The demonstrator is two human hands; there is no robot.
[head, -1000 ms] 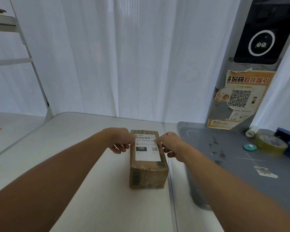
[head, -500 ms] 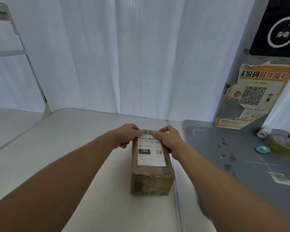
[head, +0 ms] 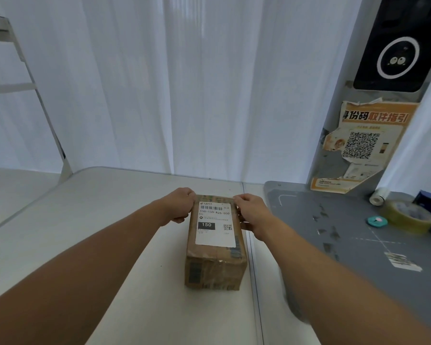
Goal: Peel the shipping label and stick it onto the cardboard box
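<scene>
A brown cardboard box [head: 215, 267] lies lengthwise on the white table [head: 97, 232] in front of me. A white shipping label [head: 215, 224] with a barcode, "150" and a QR code lies flat on its top face. My left hand [head: 181, 205] grips the box's far left corner, fingers curled down the side. My right hand [head: 250, 211] holds the far right edge, thumb on the top by the label's corner.
A grey mat [head: 358, 235] covers the table to the right, with a tape roll [head: 408, 216], a small teal disc [head: 377, 221], a white label roll [head: 380, 196] and a torn label scrap [head: 403, 261]. White curtains hang behind. A metal shelf frame [head: 47, 120] stands at left.
Both hands have slid from the label's top corners outward to the far sides of the box. The label now lies flat on the box. The camera has tilted slightly.
</scene>
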